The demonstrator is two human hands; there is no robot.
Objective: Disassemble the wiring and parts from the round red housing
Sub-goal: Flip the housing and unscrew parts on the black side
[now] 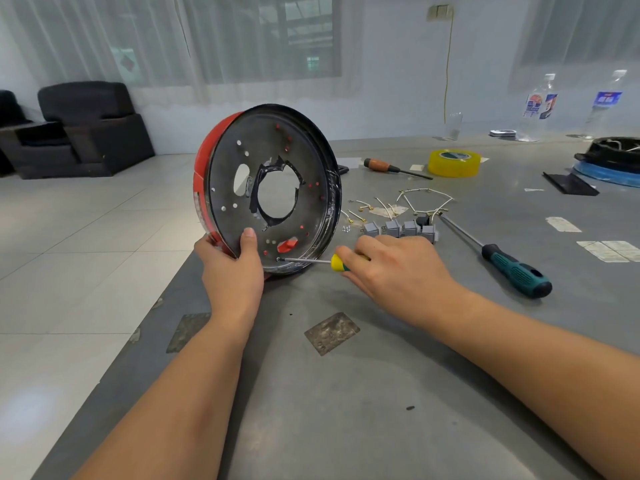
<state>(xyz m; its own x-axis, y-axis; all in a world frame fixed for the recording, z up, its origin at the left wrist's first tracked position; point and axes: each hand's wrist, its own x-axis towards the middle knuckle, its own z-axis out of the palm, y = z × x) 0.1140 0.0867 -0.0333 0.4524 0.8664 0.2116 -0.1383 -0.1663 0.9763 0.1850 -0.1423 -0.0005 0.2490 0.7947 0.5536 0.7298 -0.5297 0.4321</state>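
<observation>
The round red housing [270, 161] stands on its edge on the grey table, its dark inner face with a large centre hole turned toward me. My left hand [230, 268] grips its lower left rim, thumb on the inner face. My right hand [391, 268] holds a small yellow-handled screwdriver [337, 262], whose tip sits at a spot near the housing's bottom rim. Removed white wires [426, 199], several grey blocks [401, 228] and small terminals [360, 209] lie on the table just right of the housing.
A teal-handled screwdriver [512, 268] lies right of my right hand. Farther back are an orange-handled screwdriver [388, 167], a yellow tape roll [454, 163], two plastic bottles [538, 109] and a black and blue unit [611, 161]. The table's left edge [166, 289] drops to a tiled floor.
</observation>
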